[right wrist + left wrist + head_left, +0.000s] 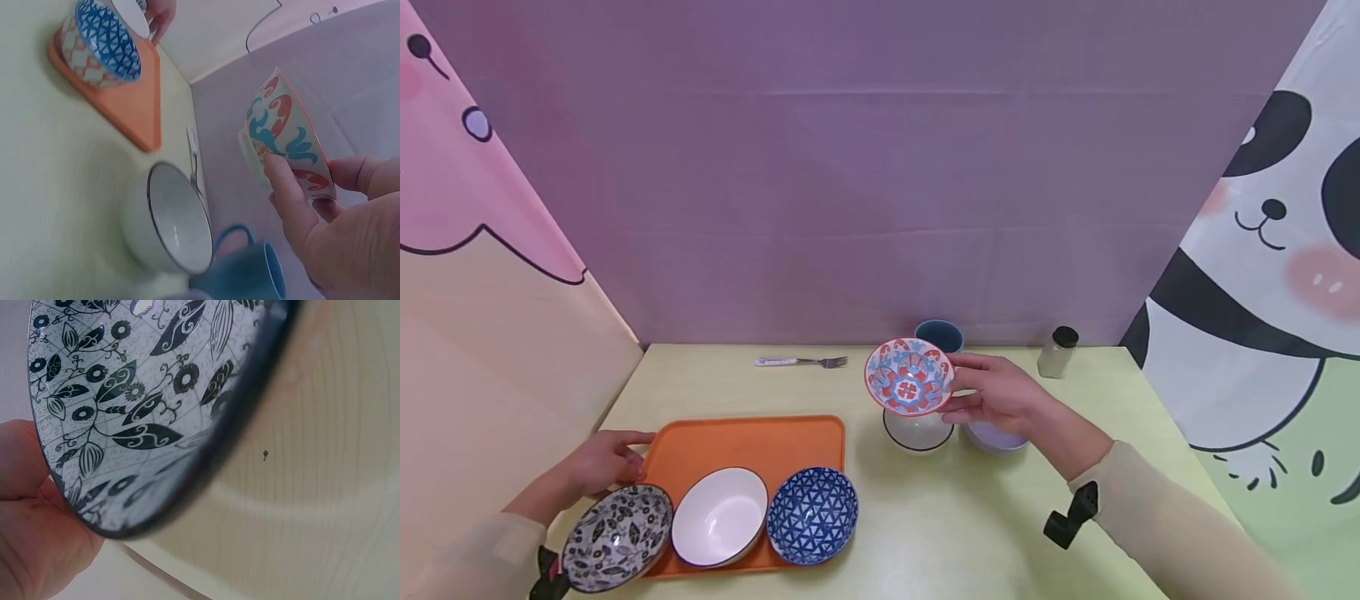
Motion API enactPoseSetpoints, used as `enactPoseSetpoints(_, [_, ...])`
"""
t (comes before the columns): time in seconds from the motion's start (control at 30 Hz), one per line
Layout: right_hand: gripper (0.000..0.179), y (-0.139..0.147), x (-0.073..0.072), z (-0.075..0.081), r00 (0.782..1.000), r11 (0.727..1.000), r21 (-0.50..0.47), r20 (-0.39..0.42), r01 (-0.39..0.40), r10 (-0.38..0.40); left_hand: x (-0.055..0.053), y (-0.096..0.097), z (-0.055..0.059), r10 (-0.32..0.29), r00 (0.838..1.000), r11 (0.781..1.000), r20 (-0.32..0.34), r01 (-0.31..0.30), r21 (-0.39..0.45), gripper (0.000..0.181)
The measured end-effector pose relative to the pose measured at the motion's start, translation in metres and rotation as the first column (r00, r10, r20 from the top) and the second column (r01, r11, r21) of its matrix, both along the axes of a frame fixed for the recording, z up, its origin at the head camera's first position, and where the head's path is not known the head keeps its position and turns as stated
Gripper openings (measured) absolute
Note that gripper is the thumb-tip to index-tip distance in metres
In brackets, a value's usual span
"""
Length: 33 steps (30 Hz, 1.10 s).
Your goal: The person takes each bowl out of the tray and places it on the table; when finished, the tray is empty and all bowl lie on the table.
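My right hand (992, 392) pinches the rim and side of a red, blue and white patterned bowl (908, 377), held tilted above a white bowl with a dark rim (919, 431). The fingers also show around the patterned bowl (281, 134) in the right wrist view. At the left edge of an orange tray (752, 442), my left hand (606, 462) rests with its index finger reaching the tray's corner. Just below that hand, a black-and-white floral bowl (617, 537) leans over the tray edge; in the left wrist view this bowl (125, 425) hides part of the hand.
On the tray are a white bowl (720, 517) and a blue triangle-patterned bowl (812, 515). A lavender bowl (996, 437) sits partly under my right hand. Further back are a blue mug (939, 335), a fork (801, 362) and a black-capped jar (1057, 352).
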State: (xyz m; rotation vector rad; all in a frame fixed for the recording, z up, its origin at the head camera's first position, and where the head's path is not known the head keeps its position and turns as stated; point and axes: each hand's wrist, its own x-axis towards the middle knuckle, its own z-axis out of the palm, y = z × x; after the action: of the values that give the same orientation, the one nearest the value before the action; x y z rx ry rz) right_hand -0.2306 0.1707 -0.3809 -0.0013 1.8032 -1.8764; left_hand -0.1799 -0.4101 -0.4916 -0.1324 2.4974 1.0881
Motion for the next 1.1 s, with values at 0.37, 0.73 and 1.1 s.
enactPoseSetpoints(0.37, [0.059, 0.056, 0.012, 0.002, 0.999, 0.999, 0.008, -0.018, 0.033, -0.033, 0.002, -0.001, 0.0, -0.014, 1.0, 1.0, -0.018, 0.014, -0.019, 0.061])
enactPoseSetpoints(0.73, [0.073, 0.113, 0.022, 0.007, 0.995, 0.995, 0.012, 0.006, 0.095, -0.095, 0.001, 0.0, 0.0, -0.004, 1.0, 1.0, -0.012, 0.004, -0.014, 0.061])
enactPoseSetpoints(1.1, [0.075, 0.165, 0.032, -0.007, 0.989, 0.989, -0.015, 0.023, 0.148, -0.147, 0.002, 0.001, 0.002, -0.005, 1.0, 1.0, -0.006, 0.005, -0.021, 0.062])
